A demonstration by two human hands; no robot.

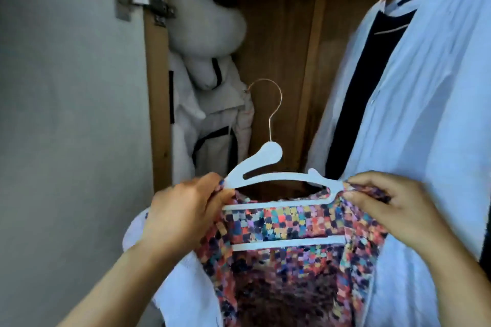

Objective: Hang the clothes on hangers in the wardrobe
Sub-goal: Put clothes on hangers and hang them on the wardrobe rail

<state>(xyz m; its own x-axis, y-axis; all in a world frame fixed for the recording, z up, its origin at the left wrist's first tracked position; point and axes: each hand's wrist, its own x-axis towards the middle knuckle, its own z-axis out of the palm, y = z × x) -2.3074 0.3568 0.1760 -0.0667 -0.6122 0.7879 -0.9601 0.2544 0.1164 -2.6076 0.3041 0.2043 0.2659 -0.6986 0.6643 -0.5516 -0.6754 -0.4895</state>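
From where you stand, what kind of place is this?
Most likely a bedroom wardrobe: an open door on a hinge, wooden walls, and clothes hanging inside.

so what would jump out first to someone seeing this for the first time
The multicoloured checked garment at the bottom centre draws the eye first, draped on a white hanger whose metal hook points up into the open wardrobe. The left hand and right hand each pinch the fabric at a hanger shoulder. Behind, a white jacket hangs at the left and a pale blue shirt fills the right.
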